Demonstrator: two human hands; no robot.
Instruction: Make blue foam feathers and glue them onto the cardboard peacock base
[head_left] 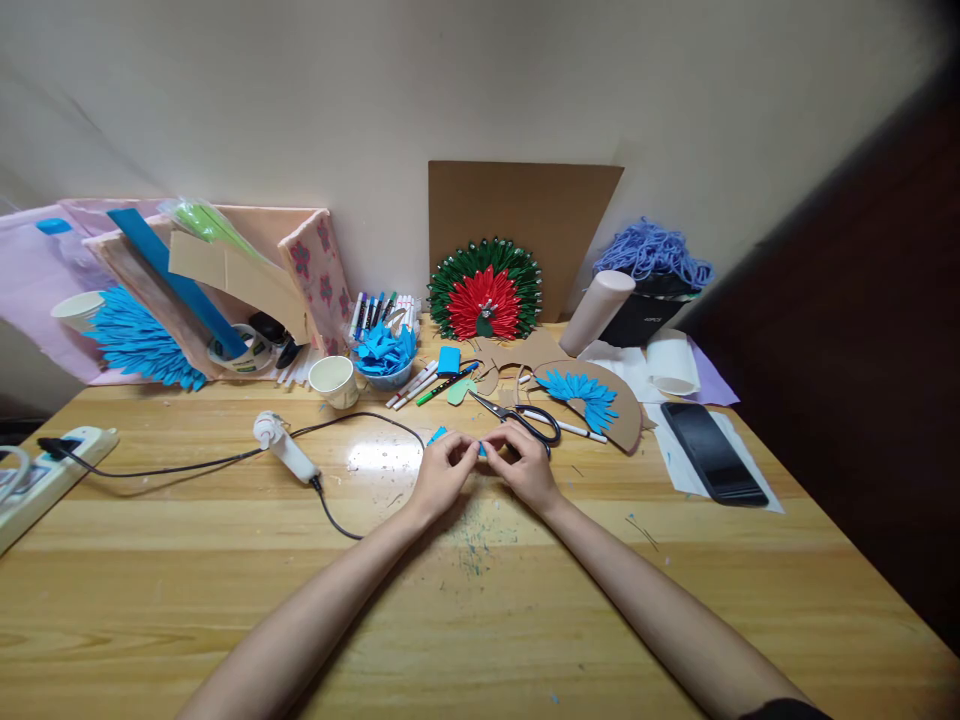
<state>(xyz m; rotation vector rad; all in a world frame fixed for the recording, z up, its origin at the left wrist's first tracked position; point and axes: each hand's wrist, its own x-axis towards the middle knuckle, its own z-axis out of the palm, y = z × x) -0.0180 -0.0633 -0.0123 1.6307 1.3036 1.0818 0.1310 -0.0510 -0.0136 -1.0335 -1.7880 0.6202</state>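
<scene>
Fingertips of my left hand (441,474) and my right hand (523,465) meet over the middle of the table, both pinching a small blue piece (482,450), paper or ribbon; most of it is hidden. Another blue piece (436,435) lies just behind my left hand. Black-handled scissors (541,425) rest behind my right hand, blades pointing left. Further back, a cardboard fan shape (628,425) carries a row of blue petals (581,395). A bowl (386,378) heaped with folded blue pieces (384,348) stands back left of my hands.
A glue gun (285,447) with its black cord lies left, near a power strip (52,485). Behind are a paper cup (334,382), markers (448,384) and a red-green peacock fan (486,295) against cardboard (525,200). A phone (712,455) lies right.
</scene>
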